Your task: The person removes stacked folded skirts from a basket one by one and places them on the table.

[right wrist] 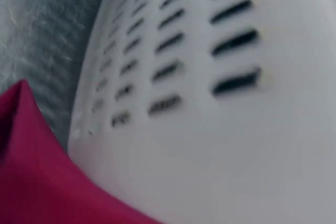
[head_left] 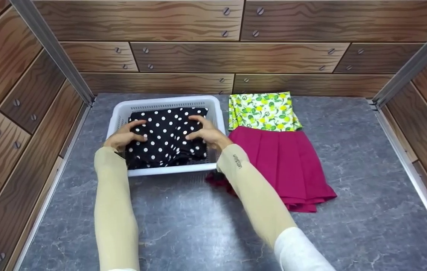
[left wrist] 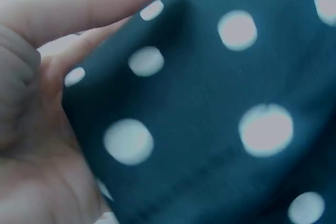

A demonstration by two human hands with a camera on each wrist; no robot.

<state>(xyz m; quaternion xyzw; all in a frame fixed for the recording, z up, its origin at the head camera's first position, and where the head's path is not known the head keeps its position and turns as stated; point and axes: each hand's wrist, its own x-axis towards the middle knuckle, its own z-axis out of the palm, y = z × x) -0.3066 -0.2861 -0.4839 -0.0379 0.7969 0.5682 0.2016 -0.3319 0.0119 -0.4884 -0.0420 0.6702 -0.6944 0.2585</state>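
Observation:
A folded black garment with white polka dots [head_left: 164,131] lies inside a white plastic basket [head_left: 172,170]. My left hand [head_left: 125,134] holds its left side. In the left wrist view, one finger of the left hand [left wrist: 31,103] lies over the dotted cloth [left wrist: 194,82], while another passes behind its edge. On the opposite side, my right hand [head_left: 211,133] holds the garment with thumb and forefinger spread on top; its other fingers are hidden. The right wrist view shows only the basket's slotted wall [right wrist: 199,145] and some magenta cloth [right wrist: 47,177], no hand.
Right of the basket lies a magenta pleated skirt [head_left: 273,162], partly under my right forearm. Behind it is a folded lemon-print cloth [head_left: 262,111]. Dark red cloth [head_left: 219,180] shows by the basket's front right corner. Wood-patterned walls [head_left: 198,56] enclose the grey marbled surface [head_left: 183,226].

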